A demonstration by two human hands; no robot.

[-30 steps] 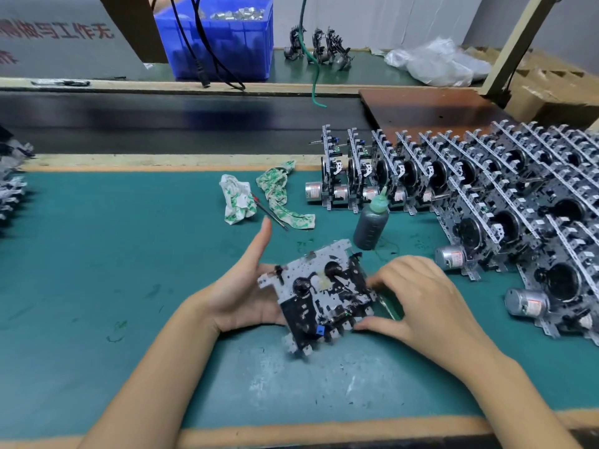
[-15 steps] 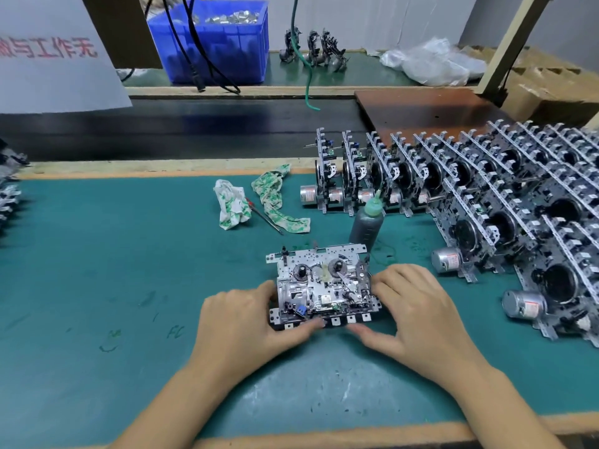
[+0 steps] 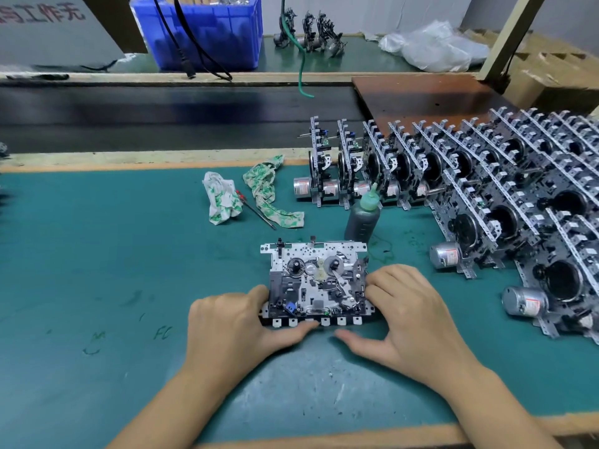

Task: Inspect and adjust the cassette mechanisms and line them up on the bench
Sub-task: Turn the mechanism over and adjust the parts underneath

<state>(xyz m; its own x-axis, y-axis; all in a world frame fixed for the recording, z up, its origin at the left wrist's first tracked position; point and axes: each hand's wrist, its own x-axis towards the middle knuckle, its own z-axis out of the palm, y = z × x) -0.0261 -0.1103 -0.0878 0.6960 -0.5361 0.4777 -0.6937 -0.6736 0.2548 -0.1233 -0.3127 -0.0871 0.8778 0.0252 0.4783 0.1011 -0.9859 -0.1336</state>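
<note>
Gripped at both ends by the left hand [image 3: 236, 322] and right hand [image 3: 406, 314], the cassette mechanism [image 3: 316, 283] is held flat at frame centre; the oil bottle [image 3: 362, 218] just behind could easily get knocked over if it's swung carelessly.

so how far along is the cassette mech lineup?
Done: many mechanisms already stand on edge in rows at the bench's right. In hand: one mechanism lies flat on the green mat, left hand and right hand gripping its near corners. Left: finish checking it and stand it in line. Any units still waiting cannot be told from this view.
</note>
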